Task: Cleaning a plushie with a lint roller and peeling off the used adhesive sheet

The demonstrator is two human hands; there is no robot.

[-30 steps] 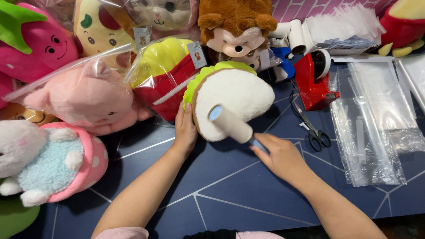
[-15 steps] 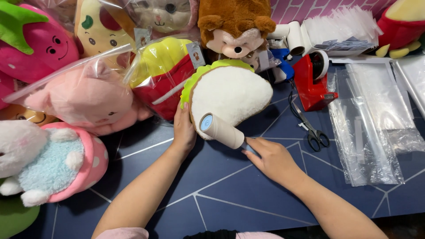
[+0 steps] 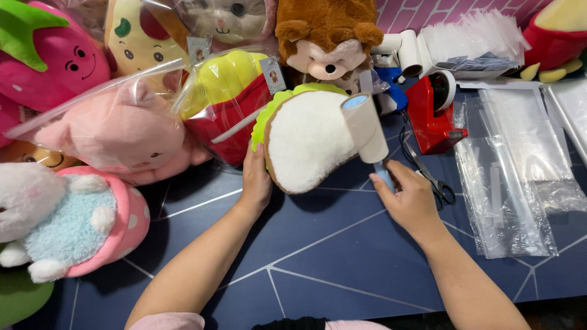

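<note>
My left hand (image 3: 255,179) holds the left edge of a white plush toy with a green rim (image 3: 309,139), propped on the dark blue table (image 3: 318,256). My right hand (image 3: 406,198) grips the pale blue handle of a lint roller (image 3: 365,127). Its white roll rests against the plush's right side, tilted up and to the left.
Bagged plush toys crowd the left: a pink one (image 3: 116,131), a yellow and red one (image 3: 229,98), a white and blue one (image 3: 55,220). A brown plush (image 3: 327,33) sits at the back. A red tape dispenser (image 3: 431,116), scissors (image 3: 431,177) and clear bags (image 3: 516,165) lie to the right.
The lint roller has swung from the plush's lower front up to its right side. My right hand moved right and up with it. My left hand kept its hold.
</note>
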